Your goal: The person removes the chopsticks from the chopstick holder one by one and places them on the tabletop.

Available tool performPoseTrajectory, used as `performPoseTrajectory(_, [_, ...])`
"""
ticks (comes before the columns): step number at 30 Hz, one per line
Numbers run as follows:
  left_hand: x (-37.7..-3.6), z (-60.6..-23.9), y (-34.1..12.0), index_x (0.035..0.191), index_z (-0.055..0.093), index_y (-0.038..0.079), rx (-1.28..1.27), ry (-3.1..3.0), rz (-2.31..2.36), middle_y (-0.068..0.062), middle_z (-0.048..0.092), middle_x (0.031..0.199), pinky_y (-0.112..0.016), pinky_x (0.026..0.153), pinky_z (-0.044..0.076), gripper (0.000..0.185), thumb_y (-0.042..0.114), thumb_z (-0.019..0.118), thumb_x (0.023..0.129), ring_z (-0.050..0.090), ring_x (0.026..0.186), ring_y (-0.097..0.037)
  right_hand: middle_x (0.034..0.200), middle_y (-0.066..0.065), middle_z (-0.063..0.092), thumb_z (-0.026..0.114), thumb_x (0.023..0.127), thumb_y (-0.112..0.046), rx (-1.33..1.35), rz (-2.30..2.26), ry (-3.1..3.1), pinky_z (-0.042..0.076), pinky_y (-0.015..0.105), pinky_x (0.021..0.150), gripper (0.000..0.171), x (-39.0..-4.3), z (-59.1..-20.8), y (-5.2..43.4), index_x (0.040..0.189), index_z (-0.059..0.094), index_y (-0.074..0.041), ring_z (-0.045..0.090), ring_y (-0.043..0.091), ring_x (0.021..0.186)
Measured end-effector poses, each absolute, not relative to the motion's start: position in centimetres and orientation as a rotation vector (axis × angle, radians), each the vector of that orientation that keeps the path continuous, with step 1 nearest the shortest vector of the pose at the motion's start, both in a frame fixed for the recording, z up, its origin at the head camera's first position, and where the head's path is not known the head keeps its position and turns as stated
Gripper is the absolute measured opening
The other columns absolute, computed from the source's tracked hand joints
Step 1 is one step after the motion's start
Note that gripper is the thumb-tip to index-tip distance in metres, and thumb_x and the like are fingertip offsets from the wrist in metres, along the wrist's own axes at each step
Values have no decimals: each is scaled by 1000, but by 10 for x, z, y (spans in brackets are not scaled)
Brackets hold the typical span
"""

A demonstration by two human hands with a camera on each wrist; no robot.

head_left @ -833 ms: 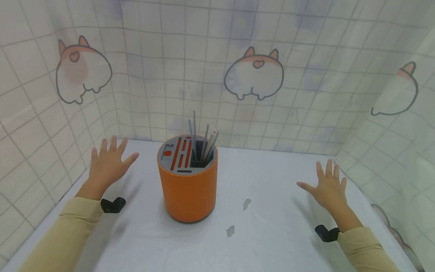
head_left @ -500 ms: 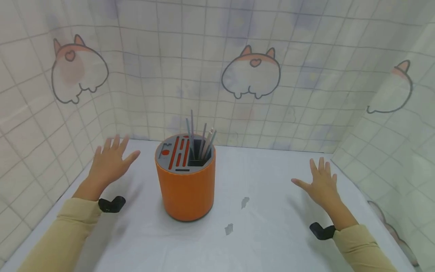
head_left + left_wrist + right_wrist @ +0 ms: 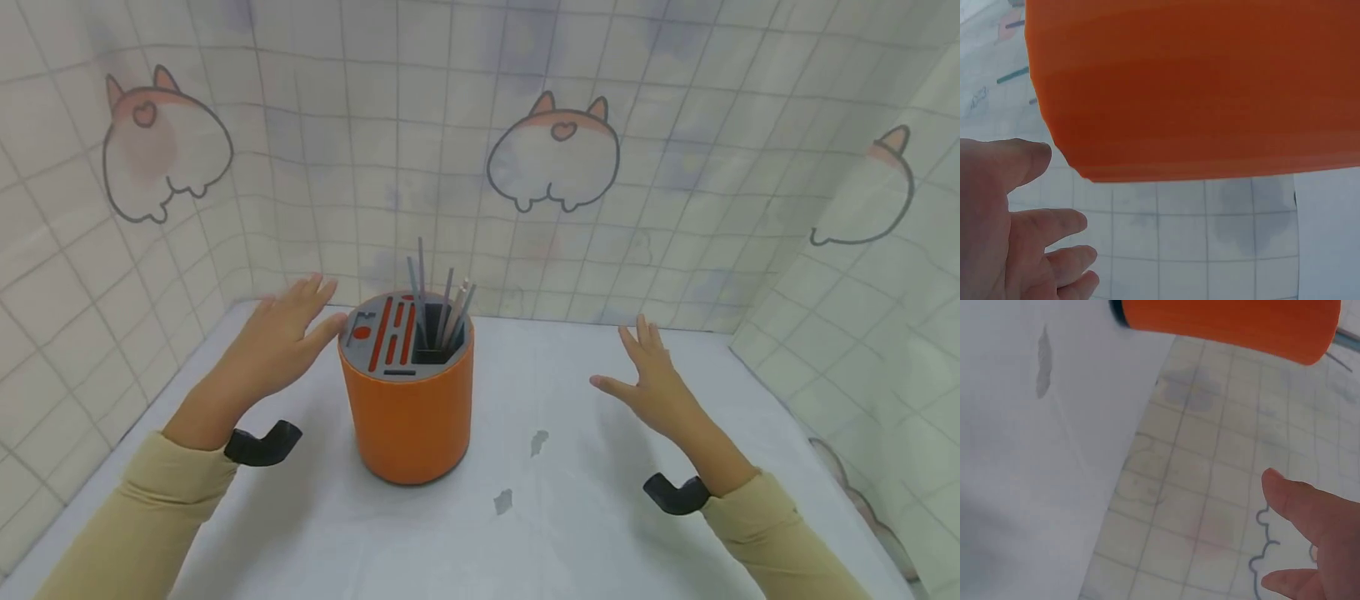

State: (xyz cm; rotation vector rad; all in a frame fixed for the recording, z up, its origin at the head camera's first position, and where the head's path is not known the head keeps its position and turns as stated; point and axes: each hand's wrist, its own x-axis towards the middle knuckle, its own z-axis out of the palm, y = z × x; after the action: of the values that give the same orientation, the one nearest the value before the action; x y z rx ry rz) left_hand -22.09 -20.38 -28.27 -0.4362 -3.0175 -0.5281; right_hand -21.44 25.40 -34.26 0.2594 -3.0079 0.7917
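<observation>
From head cam: orange holder [image 3: 407, 408] upright mid-table, left hand [image 3: 276, 348] flat-fingered just beside rim, right hand [image 3: 651, 387] spread, well apart. Left wrist cam: holder [image 3: 1197, 87] fills frame, fingers [image 3: 1054, 225] loose. Right wrist cam: holder [image 3: 1235, 319] far off, nothing held.

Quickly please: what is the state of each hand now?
Left hand: open, holding nothing, thumb close beside the orange cylindrical holder.
Right hand: open, holding nothing.

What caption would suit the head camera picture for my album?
Two open hands, left hand and right hand, flank an orange holder of grey rods on a white table.
</observation>
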Motion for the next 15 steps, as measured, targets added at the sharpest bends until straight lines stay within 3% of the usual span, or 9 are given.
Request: performPoseTrajectory(15, [-217,-276,-165,159,22,8,-568,-3013,-456,-18,17,166,-61,125,4,65,41,40,106,11,155,-38,169,7,3,66,94,-42,535,892,-2958,20,61,122,90,-208,-313,173,161,12,-16,9,32,156])
